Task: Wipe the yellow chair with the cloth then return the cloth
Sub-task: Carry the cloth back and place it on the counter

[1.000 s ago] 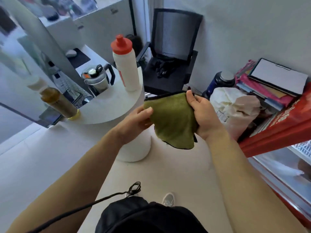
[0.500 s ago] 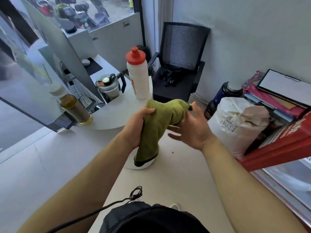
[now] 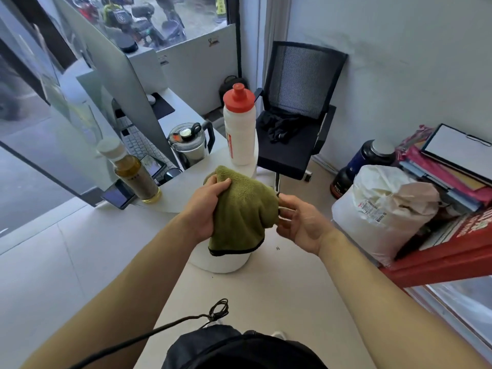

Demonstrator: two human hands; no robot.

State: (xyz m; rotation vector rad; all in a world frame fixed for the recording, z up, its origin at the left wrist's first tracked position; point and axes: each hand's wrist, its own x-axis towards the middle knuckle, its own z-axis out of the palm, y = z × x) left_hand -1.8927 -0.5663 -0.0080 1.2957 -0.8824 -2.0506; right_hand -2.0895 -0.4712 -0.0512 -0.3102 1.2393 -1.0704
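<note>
You stand facing a white desk (image 3: 186, 182) and one black office chair (image 3: 292, 123) against the wall; no yellow chair shows in this view, so you will likely have to turn to find it. On the desk stand two bottles, a white one with a red cap (image 3: 239, 129) and an amber one (image 3: 133, 174), plus one steel jug (image 3: 190, 145). You hold one green cloth (image 3: 239, 211) in front of your chest, bunched and hanging with its long axis down, dark hem at the bottom. Your left hand (image 3: 206, 206) has its fingers curled shut around the cloth's upper left. Your right hand (image 3: 300, 222) is half open just right of it, fingertips touching its edge without gripping. The left hand carries the cloth.
</note>
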